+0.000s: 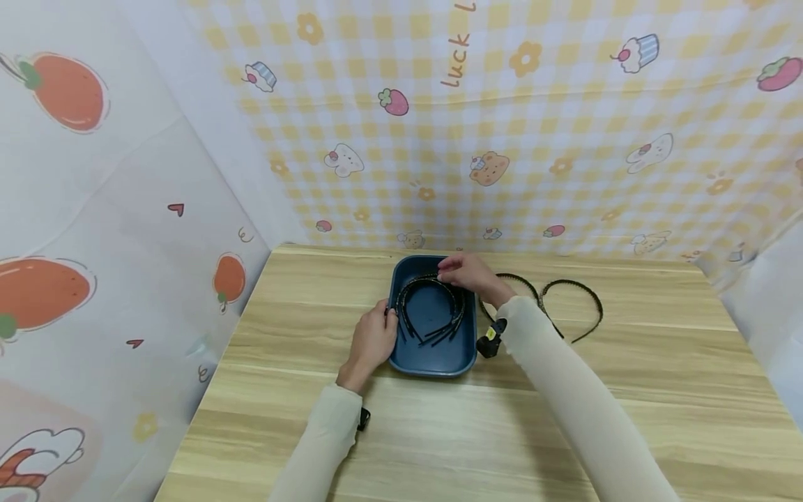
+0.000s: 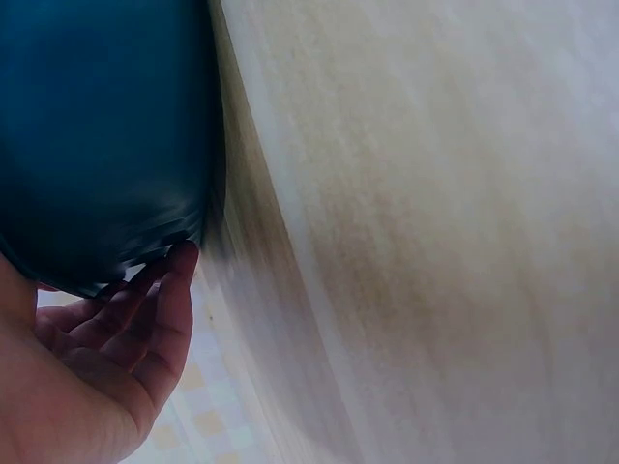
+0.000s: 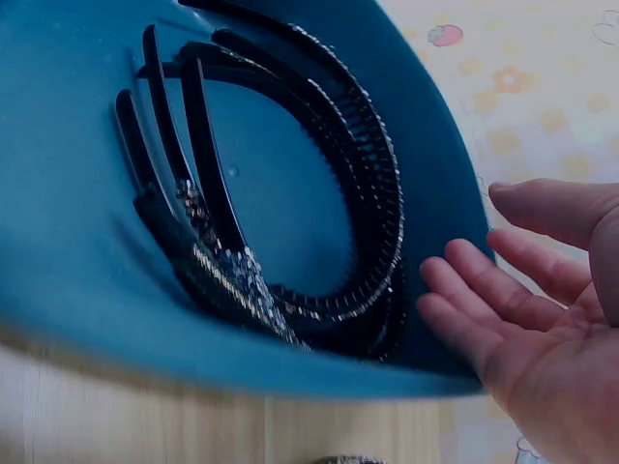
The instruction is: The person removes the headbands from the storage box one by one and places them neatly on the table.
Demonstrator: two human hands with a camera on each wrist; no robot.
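Observation:
A dark blue plastic basin (image 1: 433, 359) holds several black headbands (image 3: 387, 174), some with glittery trim, lying stacked with their ends crossing. My left hand (image 1: 373, 338) grips the basin's left rim, thumb on top; in the left wrist view the fingers curl against the basin's outer side. Over the far right part of the basin is my right hand (image 1: 467, 272), near the top curve of the headbands. In the right wrist view its fingers (image 3: 474, 324) are loosely extended by the rim, thumb apart, holding nothing.
Right of the basin, two more black headbands lie on the wooden table (image 1: 659, 390), one (image 1: 592, 293) farther right and one (image 1: 521, 280) partly hidden behind the right forearm. A yellow checked cloth (image 1: 533, 118) hangs behind the table, and a white printed one (image 1: 157, 265) stands at left.

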